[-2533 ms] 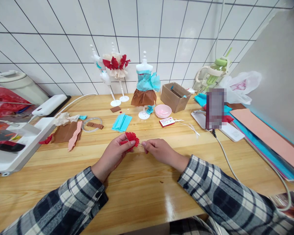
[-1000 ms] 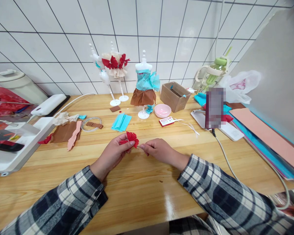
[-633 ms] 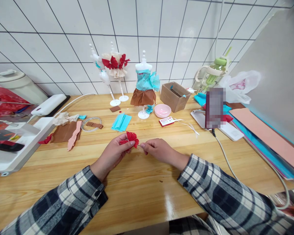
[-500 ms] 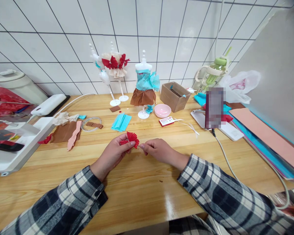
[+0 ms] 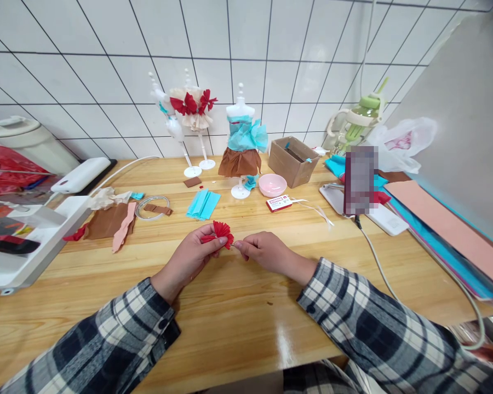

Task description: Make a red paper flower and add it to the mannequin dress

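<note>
Over the wooden tabletop, front and centre, it's pinch against pinch! My left hand has the pleated red paper flower between thumb and fingers, thumb pressed across it, which seems to keep the folds gathered while the frill fans out beyond. And my right hand grasps a thin rod, too small to identify, held short, likely for fine control; whether its tip touches the frill, I can't tell. Farther back, folded turquoise paper and a pink bowl sit near the dressed mannequin, seemingly leaving my wrists room.
</note>
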